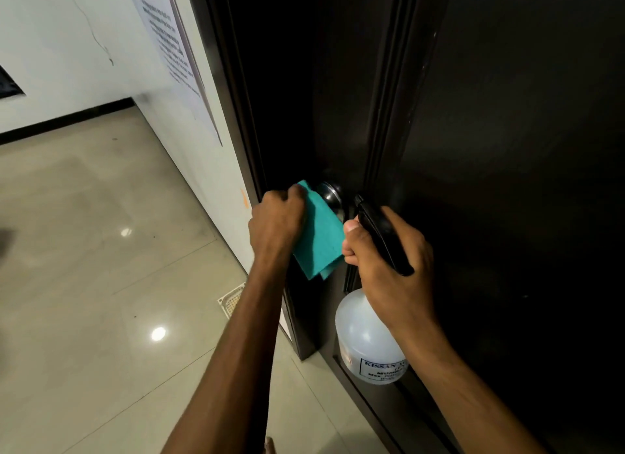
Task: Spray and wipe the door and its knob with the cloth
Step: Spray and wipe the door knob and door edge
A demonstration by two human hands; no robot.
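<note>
**Wiping the knob while the sprayer is held ready**

Facing a dark door [507, 149], we see both bare forearms reach in from the lower edge of the view. Our left hand [275, 222] is curled closed, its fingers gripping a teal cloth [319, 237] and pressing the upper part of it against the round metal knob [330, 193], which sits at mid-height near the door's left edge. Part of the knob's shiny face shows above and to the right of the cloth; the rest of the cloth hangs down in loose folds below the hand. Our right hand [389, 257] is wrapped tightly around the black head of a spray bottle [367, 338], thumb on the near side, with the nozzle pointing toward the knob and lying just beside it. The translucent white body of the bottle hangs below the hand and bears a printed label. To the left lie a white wall [67, 47] carrying a posted paper notice [169, 47], and a glossy tiled floor [101, 284].
</note>
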